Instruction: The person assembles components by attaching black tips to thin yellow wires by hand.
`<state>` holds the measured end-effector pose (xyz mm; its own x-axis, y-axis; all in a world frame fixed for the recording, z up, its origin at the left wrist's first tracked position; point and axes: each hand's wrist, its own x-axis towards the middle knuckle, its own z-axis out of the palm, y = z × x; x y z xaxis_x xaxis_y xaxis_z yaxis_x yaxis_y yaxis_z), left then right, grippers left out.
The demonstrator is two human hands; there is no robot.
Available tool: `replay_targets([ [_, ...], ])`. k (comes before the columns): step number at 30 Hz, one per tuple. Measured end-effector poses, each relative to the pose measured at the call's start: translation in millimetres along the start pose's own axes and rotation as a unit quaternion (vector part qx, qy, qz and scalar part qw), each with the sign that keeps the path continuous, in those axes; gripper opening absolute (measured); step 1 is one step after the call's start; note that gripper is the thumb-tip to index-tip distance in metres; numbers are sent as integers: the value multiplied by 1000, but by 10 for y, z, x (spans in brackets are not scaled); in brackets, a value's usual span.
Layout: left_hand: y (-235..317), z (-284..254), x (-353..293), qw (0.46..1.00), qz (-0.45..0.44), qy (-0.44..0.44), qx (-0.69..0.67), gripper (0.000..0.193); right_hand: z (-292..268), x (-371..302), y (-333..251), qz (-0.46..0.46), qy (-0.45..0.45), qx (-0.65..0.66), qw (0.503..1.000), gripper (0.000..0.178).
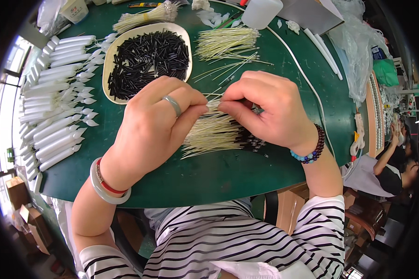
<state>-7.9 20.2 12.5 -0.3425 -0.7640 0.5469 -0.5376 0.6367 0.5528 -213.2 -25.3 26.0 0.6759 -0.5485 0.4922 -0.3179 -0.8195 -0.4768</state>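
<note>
My left hand (156, 116) and right hand (270, 104) nearly meet, fingers (199, 98) pinched on what looks like a pale wire (213, 102) over the near pile of wires (207, 137), where a loose pinch could drop it among lookalikes, black tubes (149, 56) filling the cream tray (105, 74) far left.

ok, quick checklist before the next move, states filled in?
1. Left hand pinching, thumb to fingertip: ok.
2. Right hand pinching, close to the left: ok.
3. What sits between the fingertips: cannot tell, too small and mostly covered.
4. Black tubes available in the cream tray: ok, a full layer.
5. Upper wire pile tidy: not ok, several wires lie loose on its near side.
6. White cable free of the right wrist: cannot tell, it runs close by the bracelets.
</note>
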Motion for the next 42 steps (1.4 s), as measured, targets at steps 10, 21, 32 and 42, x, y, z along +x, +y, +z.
replay_targets([
  [10, -83, 55, -18, 994, 67, -4, 88, 10, -64, 8, 193, 77, -57, 80, 992, 29],
  [21, -243, -213, 85, 986, -50, 23, 156, 11, -7, -6, 798, 57, -38, -144, 987, 13],
  [32, -509, -269, 64, 974, -89, -51, 202, 10, -146, -78, 922, 112, -17, -177, 978, 10],
  [42, -366, -281, 107, 982, -97, 29, 162, 12, -217, -97, 868, 88, 20, -174, 981, 13],
])
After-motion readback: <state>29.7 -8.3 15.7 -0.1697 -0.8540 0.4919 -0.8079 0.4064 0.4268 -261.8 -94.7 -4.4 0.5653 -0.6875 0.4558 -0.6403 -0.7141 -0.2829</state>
